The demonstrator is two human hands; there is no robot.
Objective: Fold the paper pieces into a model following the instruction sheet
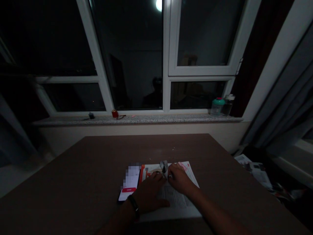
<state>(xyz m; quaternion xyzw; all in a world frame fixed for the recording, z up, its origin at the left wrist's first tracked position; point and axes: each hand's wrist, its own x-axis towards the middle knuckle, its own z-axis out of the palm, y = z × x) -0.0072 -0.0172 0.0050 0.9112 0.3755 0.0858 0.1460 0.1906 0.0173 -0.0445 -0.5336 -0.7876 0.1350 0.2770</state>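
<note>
A printed sheet or booklet [181,209] with an orange strip on its left side lies on the table. My left hand [150,192] rests on it, thumb stretched out to the side, fingertips by a small grey crumpled piece [163,165] at the page's upper middle. Just right of that piece, my right hand [179,179] is closed in a pinch above the page. What sits between its fingers is too dark and small to name. Behind the right knuckles lies a pink slip [182,166]. A lit phone [130,181] lies at the page's left edge, beside my left hand.
The brown table [97,173] reaches toward a granite windowsill [146,120]. On the sill stand a red spool-like item [114,113], a small dark item [91,115] and a green-lidded bottle [217,107] with another bottle beside it. Papers [256,173] lie off the table's right side.
</note>
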